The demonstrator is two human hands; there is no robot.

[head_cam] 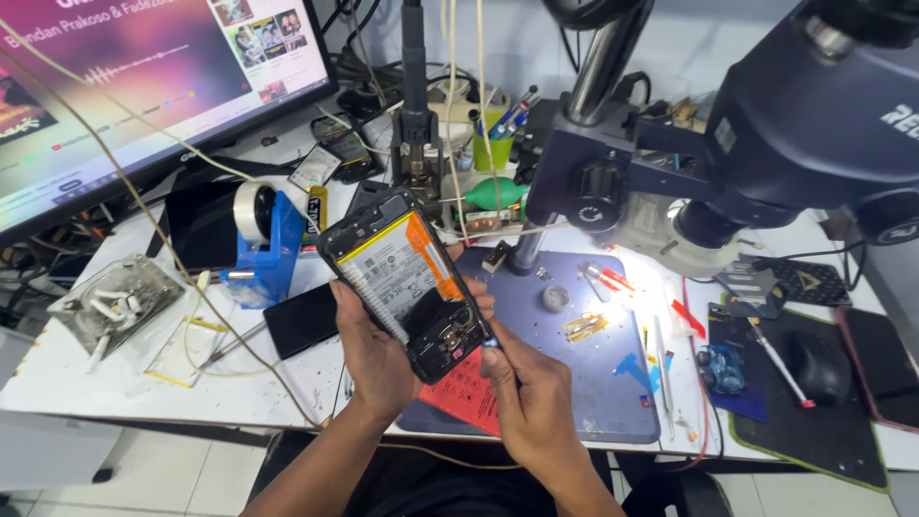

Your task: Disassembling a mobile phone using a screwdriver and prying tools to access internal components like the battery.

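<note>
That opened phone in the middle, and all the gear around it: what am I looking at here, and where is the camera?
The camera sits on a person's head and looks down at their own two bare hands over a cluttered white workbench. The left hand holds a smartphone with its back cover off, so the white battery with an orange label and the dark circuit board show. The right hand grips the phone's lower end and holds a thin tool there; its tip is too small to make out.

Under the hands lies a blue work mat with small parts on it. Above it hangs a dark microscope. To the left stand a blue tape dispenser and a monitor; on the right lies a computer mouse.
</note>
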